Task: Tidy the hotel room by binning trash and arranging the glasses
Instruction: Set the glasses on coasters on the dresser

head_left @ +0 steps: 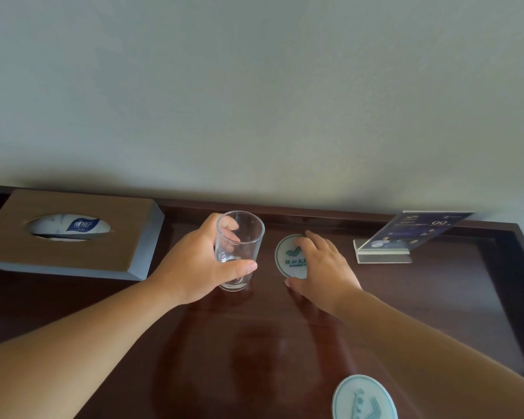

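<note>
Nearest the viewer, toward the front edge of the dark wooden desk (270,343), a round coaster (364,399) lies flat, well in front of the tissue box (73,234) at far left. Farther in, right of that box, the left hand (194,267) wraps an upright empty glass (239,251), fingers closed around it. Just right of the glass, the right hand (322,267) rests spread and flat on a second coaster (291,255), so the glass likely travels a short way rightward; beyond stands a leaflet stand (406,237), with clear desk between.
</note>
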Available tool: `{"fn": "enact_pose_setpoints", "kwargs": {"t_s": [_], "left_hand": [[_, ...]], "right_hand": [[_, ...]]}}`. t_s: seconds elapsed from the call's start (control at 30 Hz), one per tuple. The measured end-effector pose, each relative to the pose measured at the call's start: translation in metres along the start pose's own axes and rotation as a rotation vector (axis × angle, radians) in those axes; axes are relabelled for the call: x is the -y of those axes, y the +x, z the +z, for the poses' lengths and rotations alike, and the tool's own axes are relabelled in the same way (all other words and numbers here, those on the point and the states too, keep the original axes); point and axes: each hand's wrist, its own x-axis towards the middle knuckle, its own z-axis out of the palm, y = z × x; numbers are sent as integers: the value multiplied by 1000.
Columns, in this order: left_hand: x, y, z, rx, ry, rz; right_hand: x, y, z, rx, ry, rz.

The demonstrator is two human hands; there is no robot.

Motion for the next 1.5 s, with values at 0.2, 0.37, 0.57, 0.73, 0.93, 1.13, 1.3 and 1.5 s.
{"fn": "enact_pose_setpoints", "kwargs": {"t_s": [0.2,0.37,0.57,0.73,0.93,1.13,1.3,1.5], "left_hand": [[5,-1,-1,-8,-6,-13],[9,-2,-1,-3,-18,-9],[11,-2,0,-4,-31,-14],[13,-2,1,-4,-38,-17],[11,-3,1,-1,-27,-12],[11,-3,3,-1,-29,-13],[7,-2,8,5,-28,-4],[-4,6,24,-17,-88,18]], "right_hand": [[5,2,2,-56,-64,14],[6,6,3,-106,-38,57],[-1,8,-1,-116,-28,76],[-3,11,-3,-99,-19,75],[-3,11,-3,-102,-1,78],[-4,6,-6,-109,22,74],[-6,-7,-10,-134,72,72],[-12,-30,-18,-175,247,110]]}}
